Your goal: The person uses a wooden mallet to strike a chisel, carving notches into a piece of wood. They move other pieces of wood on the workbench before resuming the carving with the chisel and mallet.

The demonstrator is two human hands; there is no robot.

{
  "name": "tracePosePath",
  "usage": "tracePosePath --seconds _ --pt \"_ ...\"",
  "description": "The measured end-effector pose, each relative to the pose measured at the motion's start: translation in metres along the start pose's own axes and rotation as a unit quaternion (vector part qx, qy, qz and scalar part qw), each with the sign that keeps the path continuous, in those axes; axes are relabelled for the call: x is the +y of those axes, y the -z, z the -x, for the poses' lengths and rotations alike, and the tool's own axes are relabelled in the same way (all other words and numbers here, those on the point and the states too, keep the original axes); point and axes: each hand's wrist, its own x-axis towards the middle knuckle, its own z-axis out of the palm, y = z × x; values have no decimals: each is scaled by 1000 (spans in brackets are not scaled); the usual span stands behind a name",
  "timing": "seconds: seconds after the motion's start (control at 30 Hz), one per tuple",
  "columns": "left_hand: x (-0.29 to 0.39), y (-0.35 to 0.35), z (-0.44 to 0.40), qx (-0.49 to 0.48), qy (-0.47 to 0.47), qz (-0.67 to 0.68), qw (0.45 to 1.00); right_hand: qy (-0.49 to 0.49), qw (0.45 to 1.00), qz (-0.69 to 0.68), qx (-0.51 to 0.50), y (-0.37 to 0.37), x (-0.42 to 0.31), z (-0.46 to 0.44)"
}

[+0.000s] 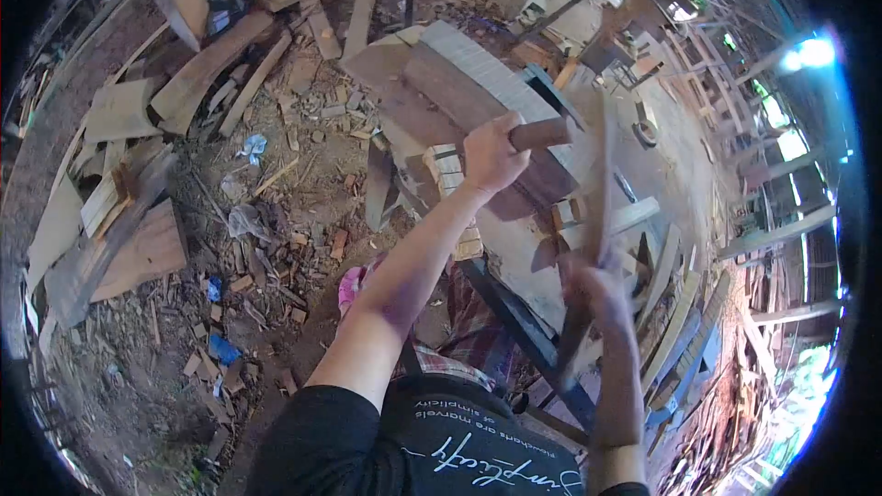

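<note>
My left hand is closed around a short brown wooden block, whose far end sticks out to the right. It is above a large timber beam on the worktable. To the right, my right hand is smeared by motion but wraps around a long, thin wooden piece. This piece stretches away from me past the hand and is also blurred, so its exact kind is unclear. A row of small pale wood blocks sits at the table's near-left edge, partly behind my left forearm.
Wood offcuts and chips litter the ground at left. Curved boards lie in a pile beyond, with more planks at far left. Several long slats lean at the right of the worktable. A wheelbarrow stands at the back left.
</note>
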Motion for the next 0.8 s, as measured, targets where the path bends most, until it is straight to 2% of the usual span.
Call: tracePosePath --seconds 0.03,0.1,0.13,0.17,0.2,0.23,0.27,0.33,0.37,0.4,0.47,0.53,0.6,0.63,0.67,0.7,0.8 --pt "1 -4 6 -28 -2 -8 1000 0 1000 -7 11 4 -1 6" --pt "1 -5 3 -31 4 -37 999 19 989 -62 132 18 -4 1" --pt "-1 -3 4 -34 9 -40 999 14 978 -161 130 36 3 4" --pt "-4 -2 3 -15 7 -29 999 85 975 -162 125 53 11 8" --pt "-4 -4 2 4 3 -16 1000 140 951 -181 208 52 -9 17" --pt "-4 -6 2 2 3 -13 1000 202 953 -174 144 72 -21 26" --pt "-5 -6 1 5 -4 -15 1000 278 904 -309 100 67 -38 29" --pt "-5 -4 1 10 -11 -20 1000 325 865 -347 158 54 -38 24" --pt "-4 -4 0 0 3 -20 1000 260 928 -175 203 47 -2 14" --pt "-3 -6 0 -11 16 -19 1000 185 953 5 241 42 32 6" --pt "1 -7 9 -33 4 -29 999 39 995 -82 36 -11 -7 9" --pt "-1 -8 3 -40 -5 -46 998 -46 994 -46 90 16 10 2" --pt "-2 -4 7 -33 15 -47 998 26 982 -140 124 42 8 11" --pt "-2 -3 7 -19 15 -42 999 99 967 -170 164 48 1 21" --pt "-2 -3 6 -24 16 -39 999 60 941 -166 287 38 -31 37" --pt "-2 -2 5 -24 17 -28 999 176 949 -157 211 61 -27 34" --pt "-6 -4 5 -18 14 -28 999 256 857 -372 249 51 -8 19"
